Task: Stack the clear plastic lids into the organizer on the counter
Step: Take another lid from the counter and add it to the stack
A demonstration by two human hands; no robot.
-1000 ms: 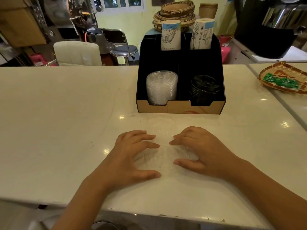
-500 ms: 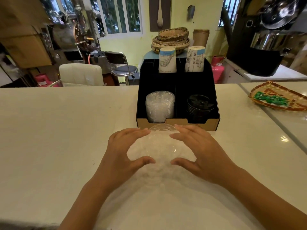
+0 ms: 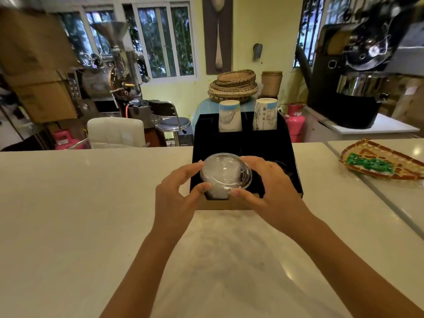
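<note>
A clear domed plastic lid (image 3: 226, 172) is held between both hands, raised over the front left compartment of the black organizer (image 3: 294, 177). My left hand (image 3: 176, 198) grips its left rim with thumb and fingers. My right hand (image 3: 267, 189) grips its right rim. The lid and hands hide most of the stack of clear lids in that compartment. A dark stack of lids (image 3: 284, 167) shows partly in the front right compartment. Two stacks of paper cups (image 3: 230, 115) stand in the rear compartments.
The organizer sits on a white counter (image 3: 80, 214). A woven tray with green packets (image 3: 378, 162) lies at the right. Behind the counter are a white chair (image 3: 115, 131), a stool, woven baskets (image 3: 232, 86) and coffee machines.
Both hands have lifted the clear lid off the counter and carried it forward, up over the organizer's front left compartment. The camera has tilted upward.
</note>
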